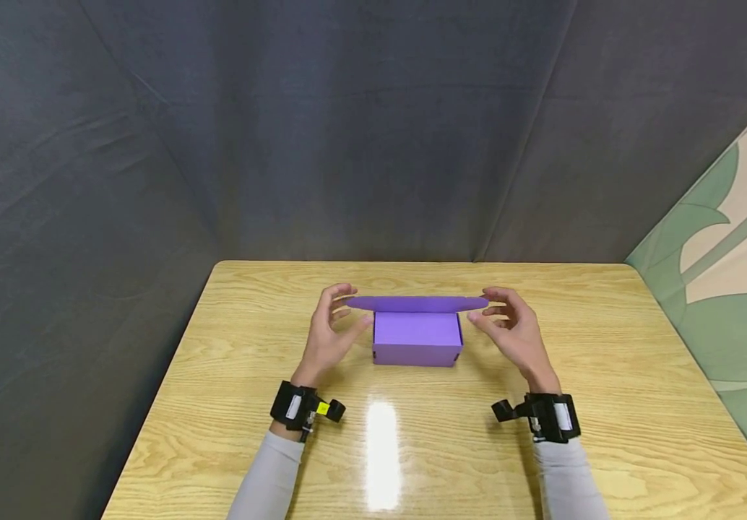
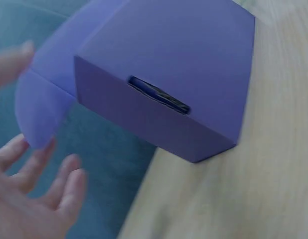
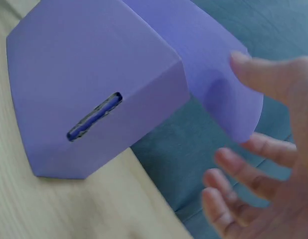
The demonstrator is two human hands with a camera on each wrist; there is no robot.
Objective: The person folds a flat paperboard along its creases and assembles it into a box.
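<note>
A purple cardboard box (image 1: 417,354) stands on the table with its lid (image 1: 417,304) raised along the far side. Rounded side flaps stick out past the box at both ends of the lid. At the left end my left hand (image 1: 331,339) holds a side flap (image 2: 42,109), thumb at one edge and forefinger at its tip. My right hand (image 1: 510,336) holds the opposite side flap (image 3: 229,99) the same way, its other fingers loosely bent below. Narrow slots show in the box's ends, one (image 2: 159,94) in the left wrist view and another (image 3: 94,117) in the right.
The wooden table (image 1: 217,433) has its far edge just beyond the box. Dark grey cloth (image 1: 373,130) hangs behind and to the left. Leaf-patterned fabric (image 1: 737,325) lies past the right edge. Each wrist wears a black camera band (image 1: 295,404).
</note>
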